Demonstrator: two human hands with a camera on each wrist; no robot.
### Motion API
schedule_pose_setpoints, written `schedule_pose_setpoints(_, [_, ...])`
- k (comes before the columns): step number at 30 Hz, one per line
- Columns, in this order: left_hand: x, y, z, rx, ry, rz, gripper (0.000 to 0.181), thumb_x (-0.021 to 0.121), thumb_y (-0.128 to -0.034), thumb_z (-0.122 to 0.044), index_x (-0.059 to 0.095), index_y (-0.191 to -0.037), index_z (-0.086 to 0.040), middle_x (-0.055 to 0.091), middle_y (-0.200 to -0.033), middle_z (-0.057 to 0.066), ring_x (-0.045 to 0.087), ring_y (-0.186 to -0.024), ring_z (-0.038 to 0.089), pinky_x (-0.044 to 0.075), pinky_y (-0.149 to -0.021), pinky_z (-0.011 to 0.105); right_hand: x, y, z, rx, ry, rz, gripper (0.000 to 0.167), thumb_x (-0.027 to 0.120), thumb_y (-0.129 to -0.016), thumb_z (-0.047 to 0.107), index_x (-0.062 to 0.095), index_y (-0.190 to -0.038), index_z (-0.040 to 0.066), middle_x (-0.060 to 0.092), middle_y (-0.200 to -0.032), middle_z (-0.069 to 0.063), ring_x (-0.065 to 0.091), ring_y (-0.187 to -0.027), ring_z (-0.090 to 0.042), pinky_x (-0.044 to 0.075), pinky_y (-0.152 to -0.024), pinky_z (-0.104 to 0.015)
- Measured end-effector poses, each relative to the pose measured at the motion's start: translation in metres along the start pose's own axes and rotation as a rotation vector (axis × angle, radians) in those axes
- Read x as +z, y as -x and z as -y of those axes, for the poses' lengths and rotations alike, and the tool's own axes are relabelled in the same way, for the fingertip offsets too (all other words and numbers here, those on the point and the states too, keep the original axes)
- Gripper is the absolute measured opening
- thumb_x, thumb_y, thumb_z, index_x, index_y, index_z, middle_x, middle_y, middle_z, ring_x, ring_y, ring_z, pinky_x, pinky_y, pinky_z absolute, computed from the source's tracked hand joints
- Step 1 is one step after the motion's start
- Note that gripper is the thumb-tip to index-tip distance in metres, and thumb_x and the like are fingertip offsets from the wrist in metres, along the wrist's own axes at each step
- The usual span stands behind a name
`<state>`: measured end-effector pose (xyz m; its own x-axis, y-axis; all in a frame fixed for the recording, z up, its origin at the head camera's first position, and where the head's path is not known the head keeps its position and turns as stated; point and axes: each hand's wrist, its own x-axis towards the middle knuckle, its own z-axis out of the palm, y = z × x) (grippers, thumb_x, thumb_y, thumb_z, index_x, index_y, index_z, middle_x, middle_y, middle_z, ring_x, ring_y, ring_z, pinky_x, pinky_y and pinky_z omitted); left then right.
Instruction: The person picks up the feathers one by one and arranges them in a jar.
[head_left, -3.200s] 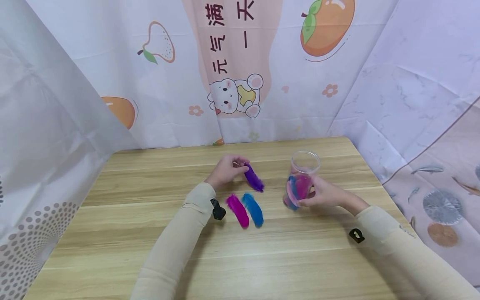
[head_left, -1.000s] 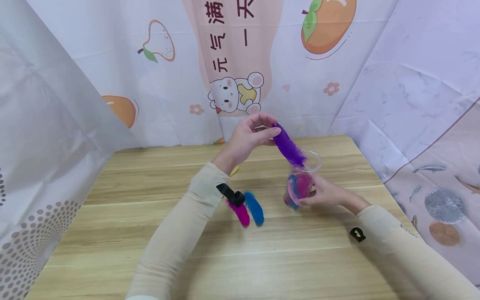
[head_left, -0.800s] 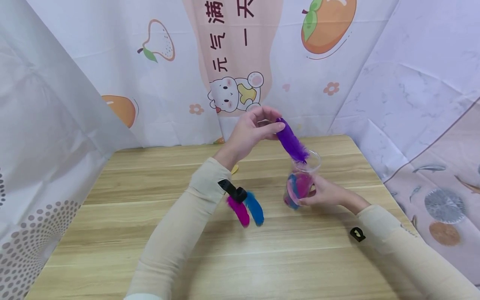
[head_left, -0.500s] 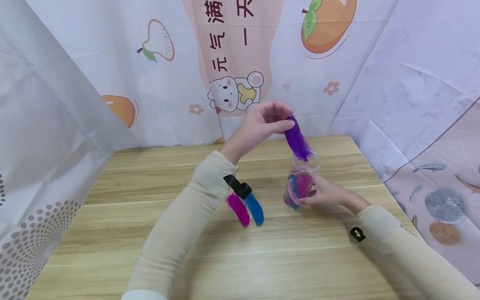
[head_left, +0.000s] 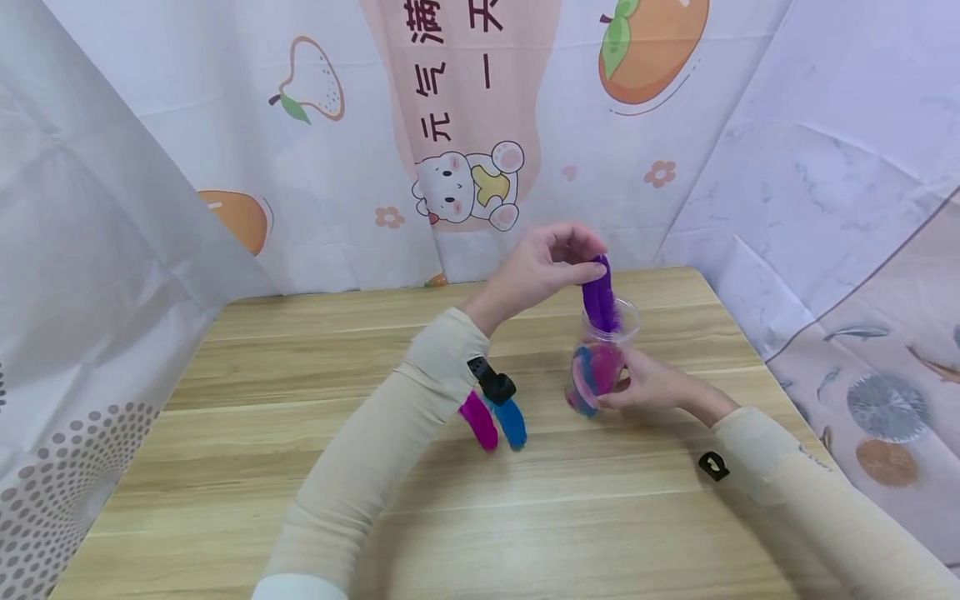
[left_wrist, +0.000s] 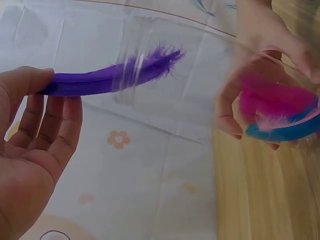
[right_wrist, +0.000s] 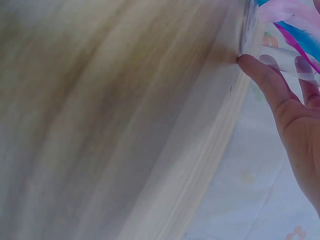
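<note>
My left hand pinches the purple feather by its upper end, above the clear plastic cup. In the left wrist view the feather's fluffy tip lies inside the cup's mouth, while the thumb and fingers of the left hand stay outside. My right hand grips the cup low on its right side. Pink, blue and magenta feathers show through the lower part of the cup. In the right wrist view the right hand curves round the cup wall.
A magenta feather and a blue feather lie side by side on the wooden table, partly under the left wrist's black strap. Behind the table hangs a printed curtain.
The left hand has carried the purple feather from the table up and right to the cup, then lowered it so its tip is inside the rim. The right hand has stayed on the cup.
</note>
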<state>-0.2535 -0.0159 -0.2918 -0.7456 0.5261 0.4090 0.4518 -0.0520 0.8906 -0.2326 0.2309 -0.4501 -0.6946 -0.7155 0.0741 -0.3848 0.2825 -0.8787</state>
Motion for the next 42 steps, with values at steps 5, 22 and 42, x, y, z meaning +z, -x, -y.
schedule_pose_setpoints(5, [0.004,0.001,0.003,0.000,-0.040,0.020,0.017,0.074,-0.0920,-0.002,0.068,-0.107,0.001,0.068,-0.102,0.009,0.065,-0.093,0.023,0.056,-0.085,0.033,0.000,-0.001,-0.001,-0.002,-0.005,0.005,0.083,0.085,-0.081,0.004,0.034,-0.147,0.002,0.061,-0.121,-0.017,0.064,-0.101,-0.028,0.061,-0.081,-0.040])
schedule_pose_setpoints(22, [-0.002,0.010,0.007,-0.121,-0.040,0.069,0.052,0.077,-0.0928,-0.016,0.057,-0.140,-0.011,0.056,-0.143,0.003,0.057,-0.128,0.016,0.050,-0.100,0.027,0.002,0.000,-0.001,0.020,-0.034,-0.024,0.092,0.087,-0.078,0.004,0.029,-0.148,0.004,0.052,-0.134,-0.022,0.059,-0.117,-0.039,0.060,-0.083,-0.038])
schedule_pose_setpoints(42, [-0.031,0.048,0.041,-0.319,-0.229,0.238,0.105,0.083,-0.0851,-0.039,0.013,-0.163,-0.035,0.014,-0.167,-0.015,0.026,-0.151,0.023,0.029,-0.119,0.039,0.003,0.000,0.004,0.023,-0.026,-0.015,0.089,0.087,-0.077,0.004,0.033,-0.147,0.002,0.054,-0.133,-0.023,0.058,-0.117,-0.042,0.061,-0.082,-0.037])
